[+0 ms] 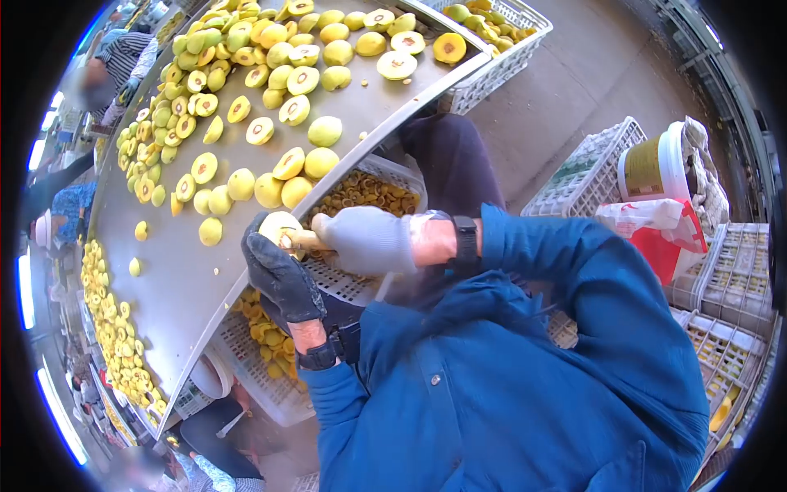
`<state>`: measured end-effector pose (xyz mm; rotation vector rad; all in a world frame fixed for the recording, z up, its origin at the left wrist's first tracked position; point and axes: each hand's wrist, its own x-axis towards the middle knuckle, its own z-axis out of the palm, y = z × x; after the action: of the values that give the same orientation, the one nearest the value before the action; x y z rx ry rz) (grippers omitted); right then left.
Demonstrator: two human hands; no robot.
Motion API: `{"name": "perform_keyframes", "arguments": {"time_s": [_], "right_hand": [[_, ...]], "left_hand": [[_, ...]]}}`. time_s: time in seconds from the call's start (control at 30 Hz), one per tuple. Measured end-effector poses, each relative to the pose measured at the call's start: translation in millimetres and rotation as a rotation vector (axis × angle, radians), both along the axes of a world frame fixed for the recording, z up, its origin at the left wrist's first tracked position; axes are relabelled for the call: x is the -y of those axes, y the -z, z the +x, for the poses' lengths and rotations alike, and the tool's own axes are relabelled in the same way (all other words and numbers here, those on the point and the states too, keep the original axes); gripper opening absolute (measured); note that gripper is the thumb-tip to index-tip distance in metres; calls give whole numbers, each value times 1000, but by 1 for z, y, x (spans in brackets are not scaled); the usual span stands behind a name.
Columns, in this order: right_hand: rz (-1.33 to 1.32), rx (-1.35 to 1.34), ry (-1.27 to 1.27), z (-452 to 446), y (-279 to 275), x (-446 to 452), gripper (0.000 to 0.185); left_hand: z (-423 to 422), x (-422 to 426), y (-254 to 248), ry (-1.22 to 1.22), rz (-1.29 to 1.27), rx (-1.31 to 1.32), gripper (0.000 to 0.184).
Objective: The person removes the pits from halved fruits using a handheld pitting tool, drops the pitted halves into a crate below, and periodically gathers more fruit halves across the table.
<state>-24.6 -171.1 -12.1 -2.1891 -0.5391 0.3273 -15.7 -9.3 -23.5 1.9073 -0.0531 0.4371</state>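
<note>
Black-gloved left hand (283, 271) has fingers curled around 1 pale fruit (278, 225); grey-gloved right hand (369, 239) grips 1 tan tool (307, 239) against it, near metal table (180, 279).

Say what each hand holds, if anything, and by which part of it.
The left hand holds a pale fruit by its outer side; the right hand holds a wooden-looking tool by its rear end, the front end at the fruit.

No readable text, label, brand, number or sign appears on anything at the metal-topped bench (184, 279).
</note>
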Motion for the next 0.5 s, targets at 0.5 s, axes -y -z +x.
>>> {"name": "perform_keyframes", "arguments": {"time_s": [0.5], "right_hand": [[9,-80,41,-3,13,0,25]], "left_hand": [[15,-12,-2,146,319,-71,31]]}}
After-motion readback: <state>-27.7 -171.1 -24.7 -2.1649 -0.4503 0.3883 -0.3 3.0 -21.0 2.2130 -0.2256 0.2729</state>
